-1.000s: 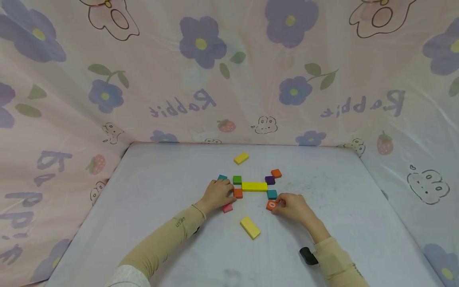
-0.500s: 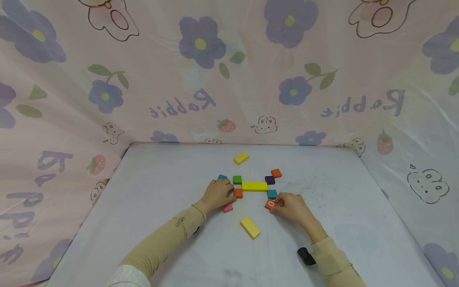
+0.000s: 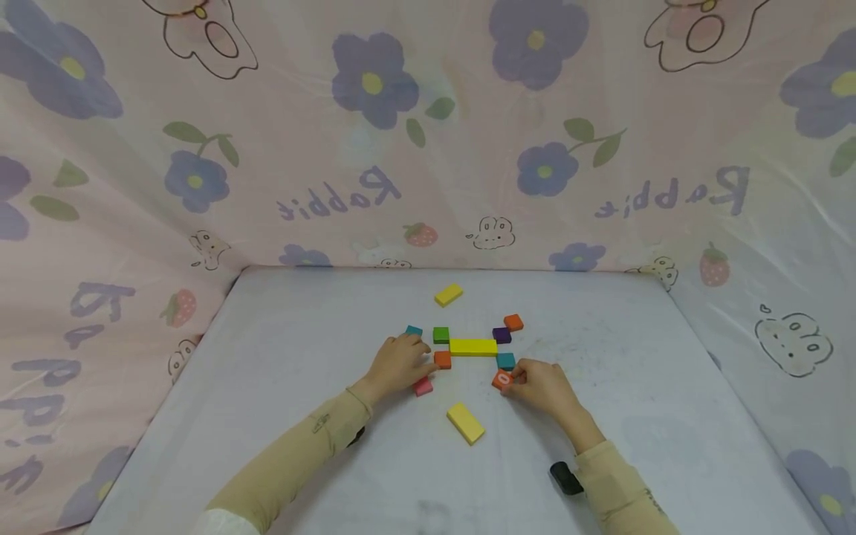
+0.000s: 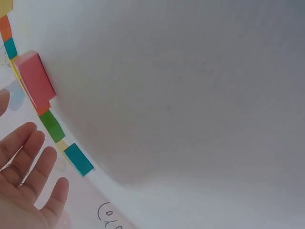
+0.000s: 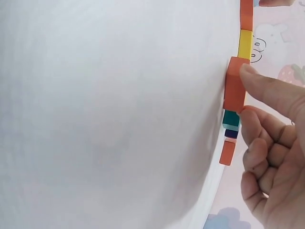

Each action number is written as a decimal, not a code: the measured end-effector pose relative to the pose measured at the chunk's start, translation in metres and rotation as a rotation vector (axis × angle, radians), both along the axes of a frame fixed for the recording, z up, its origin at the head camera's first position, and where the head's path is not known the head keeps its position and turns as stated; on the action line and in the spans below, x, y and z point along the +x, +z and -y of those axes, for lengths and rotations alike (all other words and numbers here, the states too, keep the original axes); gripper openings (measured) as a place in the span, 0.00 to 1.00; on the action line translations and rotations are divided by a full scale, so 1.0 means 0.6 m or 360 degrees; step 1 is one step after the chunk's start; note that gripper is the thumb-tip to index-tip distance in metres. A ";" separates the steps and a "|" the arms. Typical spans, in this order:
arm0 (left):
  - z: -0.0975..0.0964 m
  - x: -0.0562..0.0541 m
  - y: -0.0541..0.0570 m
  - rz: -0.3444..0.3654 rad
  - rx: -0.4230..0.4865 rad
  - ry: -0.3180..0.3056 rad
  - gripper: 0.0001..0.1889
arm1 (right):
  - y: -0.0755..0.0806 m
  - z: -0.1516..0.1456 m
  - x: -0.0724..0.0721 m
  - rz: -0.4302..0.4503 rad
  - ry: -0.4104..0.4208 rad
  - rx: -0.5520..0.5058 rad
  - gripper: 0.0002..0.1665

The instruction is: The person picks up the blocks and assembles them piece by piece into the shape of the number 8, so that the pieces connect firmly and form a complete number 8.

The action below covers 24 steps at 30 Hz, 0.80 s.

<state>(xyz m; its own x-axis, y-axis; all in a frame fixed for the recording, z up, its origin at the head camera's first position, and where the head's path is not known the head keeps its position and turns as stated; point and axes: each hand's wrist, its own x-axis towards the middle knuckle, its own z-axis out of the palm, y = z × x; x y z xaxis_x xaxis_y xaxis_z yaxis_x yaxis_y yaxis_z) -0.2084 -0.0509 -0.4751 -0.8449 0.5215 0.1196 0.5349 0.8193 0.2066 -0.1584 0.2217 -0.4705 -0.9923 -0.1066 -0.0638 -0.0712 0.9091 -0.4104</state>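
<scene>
My right hand (image 3: 545, 386) pinches an orange block marked with a 0 (image 3: 502, 380) between thumb and fingers. That block lies just in front of a teal block (image 3: 506, 361) at the right end of a long yellow block (image 3: 472, 348). In the right wrist view the thumb lies along the orange block (image 5: 234, 86). My left hand (image 3: 396, 364) hovers left of another orange block (image 3: 442, 360), fingers loosely extended and holding nothing. Near its fingertips are a pink block (image 3: 423, 386) and a teal block (image 3: 414, 331), both partly covered by it in the head view.
A green block (image 3: 441, 335) stands behind the left orange one. A purple block (image 3: 501, 336) and an orange block (image 3: 513, 322) sit at the back right. Yellow blocks lie behind (image 3: 449, 295) and in front (image 3: 466, 423) on the white table (image 3: 301, 319). Printed fabric (image 3: 468, 148) walls the back.
My right hand has slid the orange 0 block slightly left and back, turning it a little. My left hand has drawn back slightly left from the other orange block.
</scene>
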 end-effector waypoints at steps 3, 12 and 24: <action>0.006 0.010 0.001 -0.0027 0.0023 0.0004 0.18 | -0.002 0.000 0.001 0.0014 -0.0034 -0.0010 0.14; 0.025 0.035 -0.001 -0.0050 -0.0017 0.0041 0.19 | 0.000 0.000 0.007 0.0052 -0.0092 -0.0042 0.17; 0.037 0.051 -0.013 -0.0025 -0.0031 0.0007 0.17 | 0.002 0.004 0.001 0.0064 -0.0072 -0.0007 0.16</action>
